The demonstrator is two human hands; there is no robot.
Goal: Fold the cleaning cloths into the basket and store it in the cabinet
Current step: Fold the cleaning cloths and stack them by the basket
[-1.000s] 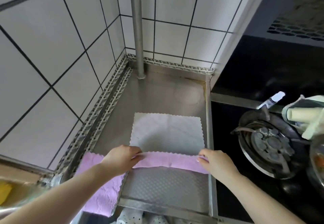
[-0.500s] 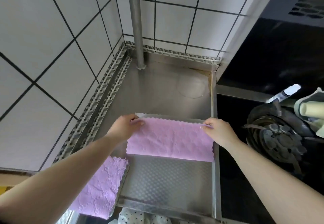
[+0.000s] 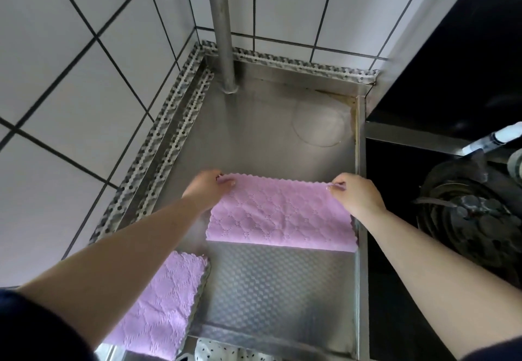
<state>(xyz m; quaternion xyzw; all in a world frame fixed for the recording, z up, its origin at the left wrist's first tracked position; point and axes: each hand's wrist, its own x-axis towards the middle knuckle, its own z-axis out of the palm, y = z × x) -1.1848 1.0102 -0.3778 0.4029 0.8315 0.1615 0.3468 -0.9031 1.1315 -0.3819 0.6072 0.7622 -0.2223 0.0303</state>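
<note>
The pink cleaning cloth (image 3: pixel 279 215) lies folded in half on the steel surface (image 3: pixel 262 135), its far corners pinched by the left hand (image 3: pixel 207 188) and right hand (image 3: pixel 354 192). A second pink cloth (image 3: pixel 161 304) waits unfolded; no basket or cabinet shows, so most remains.

Steel pipe (image 3: pixel 223 36), gas burner (image 3: pixel 474 219)
</note>
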